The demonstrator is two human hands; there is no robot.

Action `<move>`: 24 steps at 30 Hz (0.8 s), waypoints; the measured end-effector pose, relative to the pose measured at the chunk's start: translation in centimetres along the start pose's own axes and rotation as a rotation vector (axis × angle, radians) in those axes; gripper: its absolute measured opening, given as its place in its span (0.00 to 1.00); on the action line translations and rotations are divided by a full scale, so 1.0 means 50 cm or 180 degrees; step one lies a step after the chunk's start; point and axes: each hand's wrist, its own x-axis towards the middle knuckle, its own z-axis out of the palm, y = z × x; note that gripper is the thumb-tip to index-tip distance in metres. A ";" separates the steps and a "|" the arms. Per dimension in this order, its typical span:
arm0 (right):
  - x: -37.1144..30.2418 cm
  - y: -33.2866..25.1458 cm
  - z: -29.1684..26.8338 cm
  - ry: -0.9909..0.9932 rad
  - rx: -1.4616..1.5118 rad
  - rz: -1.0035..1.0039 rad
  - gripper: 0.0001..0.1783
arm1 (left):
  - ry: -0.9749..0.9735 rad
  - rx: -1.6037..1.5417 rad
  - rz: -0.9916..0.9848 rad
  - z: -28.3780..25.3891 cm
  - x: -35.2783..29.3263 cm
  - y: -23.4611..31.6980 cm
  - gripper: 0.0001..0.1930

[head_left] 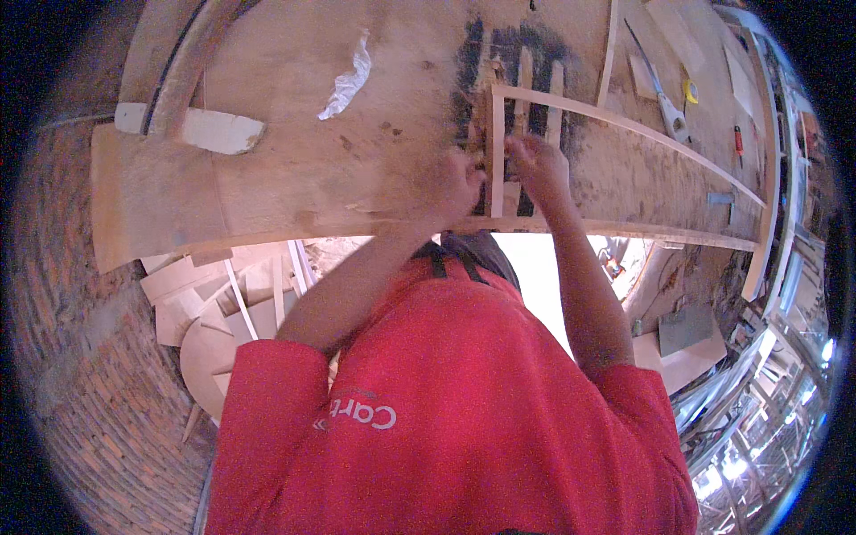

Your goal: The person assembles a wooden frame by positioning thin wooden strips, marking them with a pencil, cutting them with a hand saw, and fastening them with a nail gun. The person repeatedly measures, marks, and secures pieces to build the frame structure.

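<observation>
A narrow frame of pale wooden strips lies on the workbench, with a short crosswise strip (497, 156) and a long slanting strip (646, 130). My left hand (459, 185) rests just left of the short strip, its fingers curled in. On the other side of that strip is my right hand (540, 168), thumb and fingertips drawn together close to the wood. Whatever either hand pinches is too small or hidden to make out. Beneath and beyond the hands, several slats (524, 76) lie over a dark, blackened patch of the bench.
The worn wooden bench (357, 169) carries a crumpled white scrap (349, 82) and a curved piece (178, 71) on a pale block (218, 130). At right lie a handsaw (670, 116), a yellow tape measure (690, 90) and a red-handled tool (738, 143). Wood offcuts (201, 281) are piled below left.
</observation>
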 end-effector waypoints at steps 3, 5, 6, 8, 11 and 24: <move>-0.149 -0.032 0.005 -0.0109 -0.0882 -0.0080 0.28 | 0.0561 0.0397 0.1083 -0.054 0.039 0.031 0.17; -0.170 -0.054 0.028 -0.0166 -0.1276 0.0092 0.26 | 0.0542 0.0983 0.2180 -0.066 0.094 0.027 0.16; -0.170 -0.060 0.042 -0.0144 -0.1486 0.0256 0.25 | 0.0362 0.1301 0.2677 -0.069 0.120 0.027 0.16; -0.174 -0.075 0.050 -0.0118 -0.1786 0.0354 0.25 | -0.0253 0.1816 0.3239 -0.066 0.152 0.033 0.15; -0.181 -0.095 0.046 -0.0052 -0.1923 0.0275 0.26 | -0.1427 0.2354 0.3276 -0.059 0.181 0.059 0.13; -0.169 -0.074 0.062 0.0077 -0.1369 0.0480 0.23 | -0.2839 0.2243 0.2843 -0.004 0.272 0.081 0.12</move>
